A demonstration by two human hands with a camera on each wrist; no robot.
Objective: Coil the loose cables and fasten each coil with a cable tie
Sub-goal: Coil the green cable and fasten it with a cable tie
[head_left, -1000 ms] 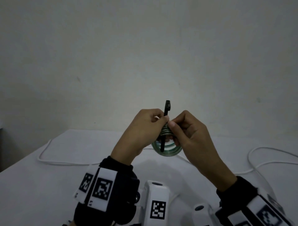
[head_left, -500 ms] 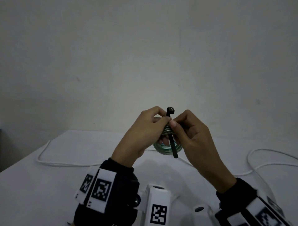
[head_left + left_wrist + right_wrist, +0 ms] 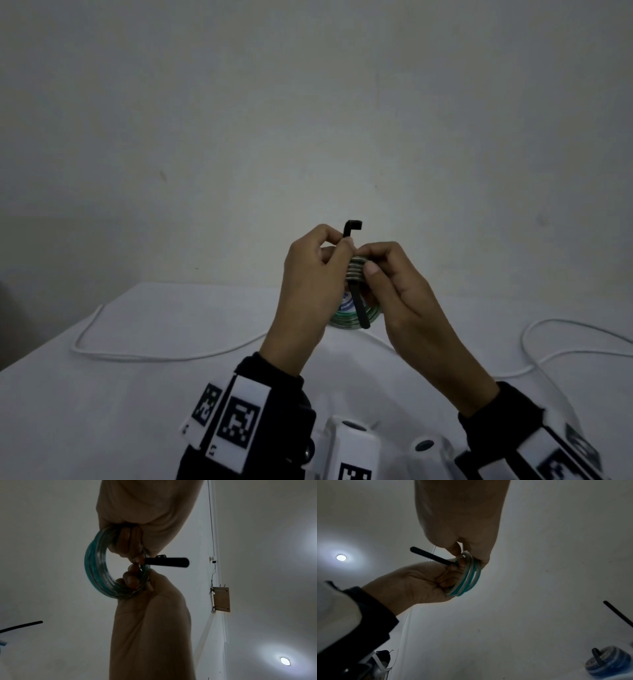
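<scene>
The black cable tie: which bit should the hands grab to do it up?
Probably the free tail of the black cable tie, hanging below the green coil. Pinch it from below with the right hand and curl it up to the square head, which sticks up beside the left hand.

A white table (image 3: 102,404) carries a loose white cable (image 3: 164,357) snaking across its surface.

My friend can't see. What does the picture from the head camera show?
Two hands hold a small coil of clear green cable above a white table; the left hand pinches a black cable tie wrapped over it, and the right hand grips the coil. A loose white cable lies on the table.
</scene>
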